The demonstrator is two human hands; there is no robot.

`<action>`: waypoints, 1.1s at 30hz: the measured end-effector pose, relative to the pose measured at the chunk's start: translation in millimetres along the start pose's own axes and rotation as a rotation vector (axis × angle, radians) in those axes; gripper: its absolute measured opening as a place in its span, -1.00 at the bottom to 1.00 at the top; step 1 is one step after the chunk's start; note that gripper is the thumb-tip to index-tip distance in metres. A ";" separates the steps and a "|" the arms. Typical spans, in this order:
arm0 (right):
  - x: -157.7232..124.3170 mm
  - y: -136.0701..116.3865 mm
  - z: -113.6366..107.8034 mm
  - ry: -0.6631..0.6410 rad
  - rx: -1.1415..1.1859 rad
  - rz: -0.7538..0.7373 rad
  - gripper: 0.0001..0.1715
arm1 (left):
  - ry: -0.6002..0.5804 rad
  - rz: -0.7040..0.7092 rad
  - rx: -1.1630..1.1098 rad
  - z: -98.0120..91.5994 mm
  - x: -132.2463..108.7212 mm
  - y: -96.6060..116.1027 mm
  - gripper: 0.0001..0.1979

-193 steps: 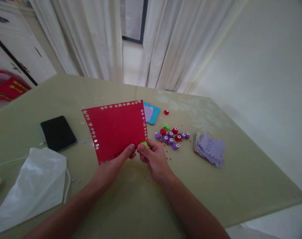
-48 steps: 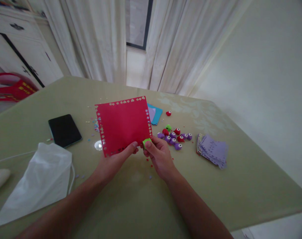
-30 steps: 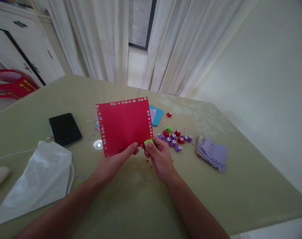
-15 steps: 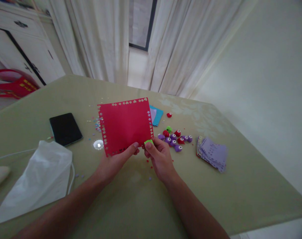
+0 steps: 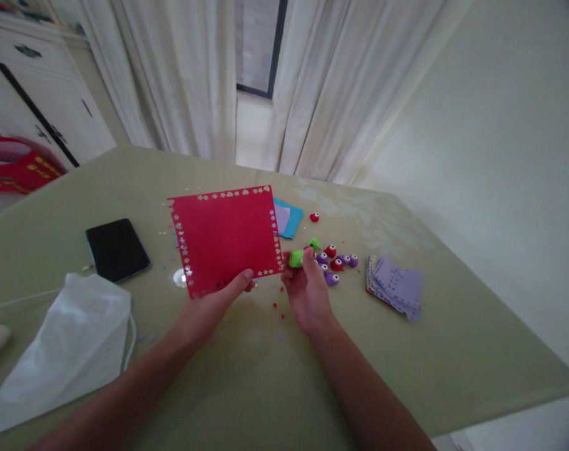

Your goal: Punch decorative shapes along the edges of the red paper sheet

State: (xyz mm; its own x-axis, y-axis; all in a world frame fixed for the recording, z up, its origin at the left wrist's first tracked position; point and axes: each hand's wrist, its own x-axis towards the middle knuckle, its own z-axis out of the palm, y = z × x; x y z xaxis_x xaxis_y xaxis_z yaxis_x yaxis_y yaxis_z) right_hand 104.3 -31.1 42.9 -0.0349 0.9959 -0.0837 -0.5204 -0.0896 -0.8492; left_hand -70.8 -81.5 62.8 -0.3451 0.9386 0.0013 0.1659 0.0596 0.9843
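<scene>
My left hand (image 5: 213, 310) pinches the lower edge of a red sheet of paper (image 5: 225, 238), thumb in front. Small cut-out shapes such as hearts and stars line the sheet's edges. In my right hand (image 5: 307, 291) is a small green craft punch (image 5: 296, 258), just off the sheet's lower right corner. Behind that hand lies a cluster of craft punches, among them a purple punch (image 5: 332, 279) and a red punch (image 5: 330, 250). Another green punch (image 5: 314, 243) rests at the cluster's back, partly hidden.
Purple punched sheets (image 5: 399, 285) are stacked at the right. Blue paper (image 5: 291, 222) lies partly behind the red sheet. To the left are a black tablet (image 5: 117, 249) and a white bag (image 5: 84, 338). Paper bits are scattered on the table (image 5: 246, 388).
The green punch has come off the red sheet's lower edge and moved right, turning in my right hand. My left hand still holds the sheet, which sits slightly further left in view.
</scene>
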 end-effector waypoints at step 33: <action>-28.1 15.7 21.6 -0.153 -0.152 -0.152 -0.52 | -0.012 0.100 0.039 2.2 -1.9 -15.3 -0.67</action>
State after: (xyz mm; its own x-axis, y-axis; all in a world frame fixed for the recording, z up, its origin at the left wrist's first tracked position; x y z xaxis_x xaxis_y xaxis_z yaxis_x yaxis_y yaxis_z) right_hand 78.7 -60.3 43.2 -0.1007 0.9876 0.1203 -0.3960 0.0712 -0.9155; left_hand -70.7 -83.4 47.4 -0.3135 0.9446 0.0968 0.2344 -0.0218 0.9719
